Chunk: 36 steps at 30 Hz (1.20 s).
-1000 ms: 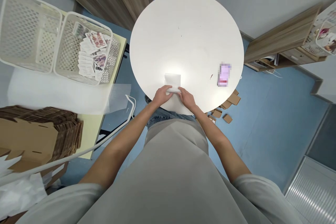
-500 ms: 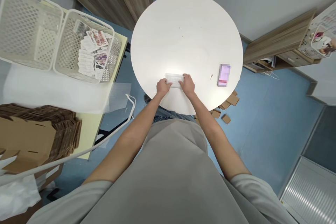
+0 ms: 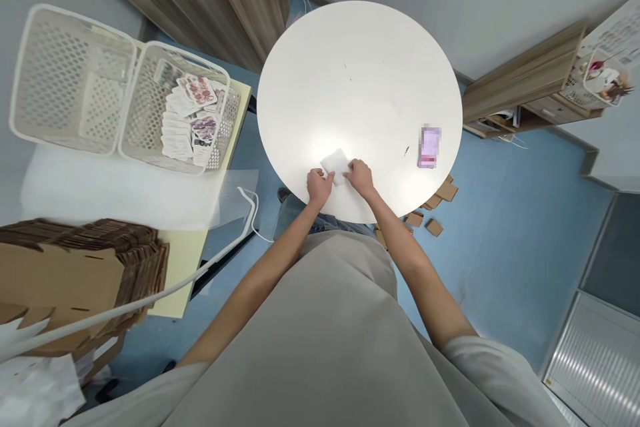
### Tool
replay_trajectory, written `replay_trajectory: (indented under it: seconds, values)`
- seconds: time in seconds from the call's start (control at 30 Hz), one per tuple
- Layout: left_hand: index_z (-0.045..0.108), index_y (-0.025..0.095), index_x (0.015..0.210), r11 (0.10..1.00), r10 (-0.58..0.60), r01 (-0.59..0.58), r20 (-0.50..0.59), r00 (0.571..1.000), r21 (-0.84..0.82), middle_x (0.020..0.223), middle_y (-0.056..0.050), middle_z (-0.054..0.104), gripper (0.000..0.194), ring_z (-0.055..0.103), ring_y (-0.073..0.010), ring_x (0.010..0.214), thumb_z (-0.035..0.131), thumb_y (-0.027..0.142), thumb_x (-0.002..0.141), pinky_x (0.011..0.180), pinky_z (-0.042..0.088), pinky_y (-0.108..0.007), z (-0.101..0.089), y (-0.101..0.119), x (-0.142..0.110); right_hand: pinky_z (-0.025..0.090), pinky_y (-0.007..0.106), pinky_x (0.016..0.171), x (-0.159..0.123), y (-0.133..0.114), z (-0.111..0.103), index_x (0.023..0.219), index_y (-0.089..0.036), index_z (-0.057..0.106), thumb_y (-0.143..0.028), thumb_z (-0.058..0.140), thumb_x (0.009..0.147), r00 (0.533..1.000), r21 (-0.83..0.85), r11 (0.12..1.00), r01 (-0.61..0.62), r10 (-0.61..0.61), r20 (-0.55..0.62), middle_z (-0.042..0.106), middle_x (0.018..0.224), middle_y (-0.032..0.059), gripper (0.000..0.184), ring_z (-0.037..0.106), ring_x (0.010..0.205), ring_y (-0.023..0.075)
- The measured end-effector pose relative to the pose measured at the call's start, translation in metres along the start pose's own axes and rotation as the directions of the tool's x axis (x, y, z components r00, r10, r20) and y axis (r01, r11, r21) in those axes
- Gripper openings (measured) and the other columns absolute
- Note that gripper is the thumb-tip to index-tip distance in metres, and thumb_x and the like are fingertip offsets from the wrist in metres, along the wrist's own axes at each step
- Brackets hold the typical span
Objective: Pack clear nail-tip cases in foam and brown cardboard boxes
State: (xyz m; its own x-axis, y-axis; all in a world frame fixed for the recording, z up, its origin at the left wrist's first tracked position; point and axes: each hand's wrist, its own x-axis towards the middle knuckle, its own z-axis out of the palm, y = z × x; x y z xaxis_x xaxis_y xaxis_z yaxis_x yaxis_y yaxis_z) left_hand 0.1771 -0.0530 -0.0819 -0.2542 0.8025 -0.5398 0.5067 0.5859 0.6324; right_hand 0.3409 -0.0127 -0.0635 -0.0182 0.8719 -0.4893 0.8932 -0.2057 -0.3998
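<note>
A small white packet point(image 3: 335, 163), which looks like folded translucent wrapping, is near the front edge of the round white table point(image 3: 360, 67). It is turned so that one corner points away from me. My left hand point(image 3: 319, 187) is closed at its lower left edge, the thumb against it and the other fingers curled. At the right edge, my right hand point(image 3: 361, 177) pinches the packet between thumb and fingers. Whatever may be inside the wrapping cannot be made out.
A pixelated purple item point(image 3: 429, 147) lies on the table's right side. At left, a side table point(image 3: 193, 247) bears a basket point(image 3: 175, 167) of printed cards, another basket point(image 3: 70, 147), white sheets point(image 3: 115, 190) and stacked flat cardboard boxes point(image 3: 60, 280). Small brown boxes point(image 3: 434, 227) lie on the floor.
The packet has turned from lying straight across to a diamond-like angle and looks more compact. Both hands have shifted with it, the left now lower than the right. The whole view has moved slightly.
</note>
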Motion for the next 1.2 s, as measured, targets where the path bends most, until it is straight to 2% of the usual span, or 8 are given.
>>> replay_trajectory:
  seconds: [0.13, 0.33, 0.43, 0.6, 0.7, 0.83, 1.03, 1.2]
  values:
    - [0.061, 0.020, 0.116, 0.998, 0.064, -0.067, 0.129, 0.990, 0.016, 0.130, -0.016, 0.067, 0.028, 0.073, -0.0248, 0.103, 0.077, 0.024, 0.094, 0.098, 0.058, -0.042, -0.003, 0.007, -0.001, 0.058, 0.045, 0.099, -0.035, -0.001, 0.020, 0.128, -0.017, 0.063, -0.031, 0.077, 0.093, 0.970, 0.169, 0.961, -0.220, 0.233, -0.061, 0.079, 0.107, 0.0102, 0.040, 0.075, 0.105, 0.0305]
    - [0.066, 0.019, 0.118, 0.984, 0.148, -0.168, 0.247, 0.958, 0.061, 0.131, -0.013, 0.066, 0.028, 0.071, -0.0239, 0.108, 0.073, 0.011, 0.092, 0.102, 0.056, -0.038, -0.026, 0.008, 0.017, 0.054, 0.034, 0.089, -0.052, -0.028, 0.041, 0.108, -0.020, 0.066, -0.041, 0.078, 0.091, 0.905, 0.329, 0.863, -0.385, 0.422, -0.048, 0.078, 0.105, 0.0079, 0.029, 0.074, 0.099, 0.0245]
    - [0.067, 0.018, 0.121, 0.979, 0.173, -0.192, 0.211, 0.962, 0.074, 0.130, -0.014, 0.066, 0.031, 0.070, -0.0257, 0.112, 0.071, 0.010, 0.092, 0.105, 0.054, -0.039, -0.058, -0.001, 0.043, 0.053, 0.033, 0.091, -0.031, -0.069, 0.050, 0.108, -0.020, 0.067, -0.039, 0.077, 0.092, 0.905, 0.328, 0.862, -0.385, 0.423, -0.049, 0.078, 0.106, 0.0072, 0.027, 0.074, 0.102, 0.0244]
    - [0.071, 0.018, 0.123, 0.977, 0.178, -0.189, 0.106, 0.978, 0.100, 0.128, -0.013, 0.066, 0.031, 0.071, -0.0246, 0.106, 0.071, 0.013, 0.092, 0.104, 0.054, -0.038, -0.124, -0.022, 0.103, 0.051, 0.035, 0.096, 0.027, -0.150, 0.065, 0.109, -0.020, 0.066, -0.035, 0.076, 0.095, 0.941, 0.278, 0.907, -0.316, 0.337, -0.031, 0.078, 0.110, 0.0079, 0.024, 0.072, 0.108, 0.0253]
    - [0.072, 0.018, 0.123, 0.982, 0.151, -0.160, 0.088, 0.985, 0.099, 0.129, -0.013, 0.067, 0.032, 0.072, -0.0231, 0.101, 0.072, 0.013, 0.092, 0.101, 0.054, -0.037, -0.145, -0.029, 0.126, 0.052, 0.036, 0.097, 0.047, -0.178, 0.068, 0.109, -0.020, 0.065, -0.036, 0.077, 0.095, 0.942, 0.246, 0.913, -0.324, 0.336, -0.006, 0.077, 0.112, 0.0089, 0.025, 0.072, 0.109, 0.0265]
    - [0.071, 0.017, 0.123, 0.986, 0.100, -0.108, 0.068, 0.993, 0.127, 0.132, -0.014, 0.068, 0.032, 0.071, -0.0241, 0.106, 0.071, 0.013, 0.091, 0.101, 0.053, -0.036, -0.146, -0.023, 0.129, 0.053, 0.036, 0.097, 0.048, -0.185, 0.066, 0.109, -0.020, 0.064, -0.037, 0.074, 0.097, 0.946, 0.230, 0.921, -0.315, 0.323, 0.001, 0.077, 0.115, 0.0109, 0.024, 0.072, 0.110, 0.0270]
    - [0.070, 0.018, 0.122, 0.973, 0.058, -0.058, 0.005, 0.998, 0.222, 0.132, -0.015, 0.070, 0.035, 0.067, -0.0295, 0.121, 0.068, 0.010, 0.088, 0.105, 0.050, -0.039, -0.148, 0.001, 0.110, 0.056, 0.040, 0.095, 0.038, -0.187, 0.052, 0.112, -0.019, 0.065, -0.044, 0.071, 0.100, 0.942, 0.186, 0.923, -0.337, 0.331, 0.064, 0.076, 0.124, 0.0170, 0.028, 0.071, 0.115, 0.0314]
    - [0.071, 0.016, 0.125, 0.992, 0.077, -0.067, -0.086, 0.993, 0.109, 0.124, -0.014, 0.074, 0.040, 0.072, -0.0259, 0.105, 0.062, 0.008, 0.087, 0.102, 0.053, -0.038, -0.161, 0.009, 0.078, 0.056, 0.040, 0.095, 0.007, -0.164, 0.032, 0.115, -0.021, 0.066, -0.041, 0.064, 0.102, 0.972, 0.288, 0.929, -0.234, 0.233, 0.037, 0.078, 0.120, 0.0128, 0.024, 0.072, 0.111, 0.0289]
